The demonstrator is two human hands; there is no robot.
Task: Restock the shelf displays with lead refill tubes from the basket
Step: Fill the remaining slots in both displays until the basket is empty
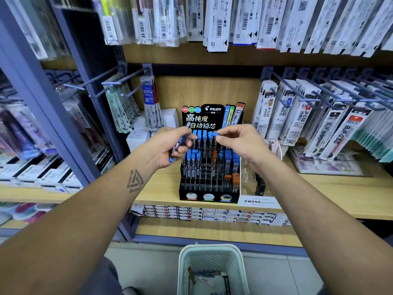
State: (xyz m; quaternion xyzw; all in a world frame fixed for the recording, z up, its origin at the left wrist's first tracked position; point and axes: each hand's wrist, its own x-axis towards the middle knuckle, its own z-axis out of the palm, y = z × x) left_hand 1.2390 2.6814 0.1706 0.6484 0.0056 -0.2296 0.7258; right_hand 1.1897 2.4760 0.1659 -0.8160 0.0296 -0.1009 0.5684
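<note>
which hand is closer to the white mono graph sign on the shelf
Right. The right hand is up in front of the Pilot display, above and slightly left of the Mono sign. The left hand, gripping lead tubes, sits further left, across the display.

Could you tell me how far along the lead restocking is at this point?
Partly done: the Pilot display holds blue-capped tubes in its upper rows. In hand: the left hand grips several tubes; the right hand pinches one tube over the top row. Left: many lower slots empty, and stock remains in the basket.

L grip (pixel 172 143) & R grip (pixel 231 138) both pinching
</note>
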